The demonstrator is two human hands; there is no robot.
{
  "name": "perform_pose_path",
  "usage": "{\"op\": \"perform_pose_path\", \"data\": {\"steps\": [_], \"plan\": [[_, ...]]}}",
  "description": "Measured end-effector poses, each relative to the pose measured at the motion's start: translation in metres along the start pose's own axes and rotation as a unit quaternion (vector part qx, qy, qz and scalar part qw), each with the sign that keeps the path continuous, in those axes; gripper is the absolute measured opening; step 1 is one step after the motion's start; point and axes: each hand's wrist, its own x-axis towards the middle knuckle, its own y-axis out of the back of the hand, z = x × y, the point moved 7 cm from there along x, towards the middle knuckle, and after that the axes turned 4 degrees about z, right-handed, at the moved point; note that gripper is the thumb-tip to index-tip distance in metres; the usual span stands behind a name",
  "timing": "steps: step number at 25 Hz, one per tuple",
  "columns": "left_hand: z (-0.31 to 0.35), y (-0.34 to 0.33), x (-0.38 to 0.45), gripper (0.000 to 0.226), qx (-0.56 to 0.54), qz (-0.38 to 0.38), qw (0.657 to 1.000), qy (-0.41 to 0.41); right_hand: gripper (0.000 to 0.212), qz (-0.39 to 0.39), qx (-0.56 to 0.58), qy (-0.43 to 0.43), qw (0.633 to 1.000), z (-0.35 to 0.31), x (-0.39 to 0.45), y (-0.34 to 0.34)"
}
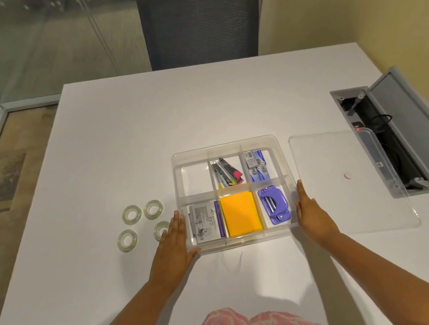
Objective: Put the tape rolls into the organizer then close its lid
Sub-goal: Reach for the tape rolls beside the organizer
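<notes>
A: What do the hands do?

B: The left hand [173, 241] is flat and open, with the fingers straight, and it presses against the left wall of the clear organizer [229, 148]. The right hand [311, 210] is also open and flat, against the right wall. Neither hand grips anything.

A: Where does the organizer stand?

B: On the white counter [172, 107], nearer to the near edge than to the far edge, about in the middle. It has six compartments. In the near row lie a small printed booklet [205, 222], orange sticky notes [240, 214] and a purple hole punch [273, 203]. In the far row the left compartment is bare, the middle one holds staplers [225, 171], and the right one holds small boxes [256, 166].

A: And the tape rolls?

B: Four clear tape rolls [132, 214] lie flat on the counter just to the left of the organizer, in a small square. The left hand partly covers the near right one.

A: The lid?

B: The clear lid [344, 155] lies flat on the counter, just to the right of the organizer. Its far right corner reaches over an open cable box [386, 135] at the right edge of the counter.
</notes>
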Motion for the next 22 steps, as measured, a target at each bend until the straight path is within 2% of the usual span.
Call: {"op": "perform_pose_path", "data": {"steps": [5,8,12,16,19,22], "plan": [[-0.019,0.001,-0.008,0.082,0.021,0.004,1.0,0.008,0.065,0.003,0.01,0.008,1.0,-0.003,0.003,0.004],[-0.041,0.004,-0.014,0.08,0.032,0.033,0.998,0.051,0.069,0.04,-0.042,0.076,0.995,-0.04,0.006,0.012],[-0.065,0.013,-0.022,0.082,0.011,0.08,0.989,0.122,0.067,0.026,-0.084,0.184,0.979,-0.12,-0.002,-0.006],[-0.079,0.015,-0.029,0.068,0.031,0.084,0.986,0.139,0.06,-0.015,-0.099,0.308,0.946,-0.218,-0.024,-0.054],[-0.077,0.013,-0.032,0.067,0.053,0.077,0.988,0.121,0.046,-0.055,-0.119,0.424,0.896,-0.279,-0.048,-0.101],[-0.085,0.019,-0.032,0.067,0.071,0.1,0.98,0.156,0.034,-0.105,-0.191,0.449,0.867,-0.297,-0.056,-0.141]]}}
